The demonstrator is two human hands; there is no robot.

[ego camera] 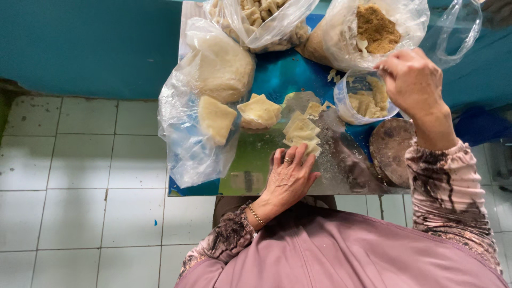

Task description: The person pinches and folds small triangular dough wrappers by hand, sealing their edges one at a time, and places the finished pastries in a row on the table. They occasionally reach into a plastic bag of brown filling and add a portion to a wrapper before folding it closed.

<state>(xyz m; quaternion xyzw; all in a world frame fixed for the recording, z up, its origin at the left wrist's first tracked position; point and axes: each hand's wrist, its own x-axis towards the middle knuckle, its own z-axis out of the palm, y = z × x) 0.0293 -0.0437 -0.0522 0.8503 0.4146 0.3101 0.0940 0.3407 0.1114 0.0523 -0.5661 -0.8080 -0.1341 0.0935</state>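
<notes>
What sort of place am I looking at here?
Probably a small home or stall food-prep spot, not a factory line. A low shiny table stands on a white tiled floor, with plastic bags of dough and filling. The left hand rests by a stack of square wrappers.

By my right hand point(413, 80) sit three plastic bags point(341, 32) and one small bowl point(367, 98), by my left hand point(288, 178) one stack of dough squares point(301, 130)

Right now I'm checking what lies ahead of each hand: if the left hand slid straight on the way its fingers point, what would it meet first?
The left hand points up the tray; its fingertips already touch the stack of pale square wrappers, so it meets those first. Beyond lies a single folded wrapper.
</notes>
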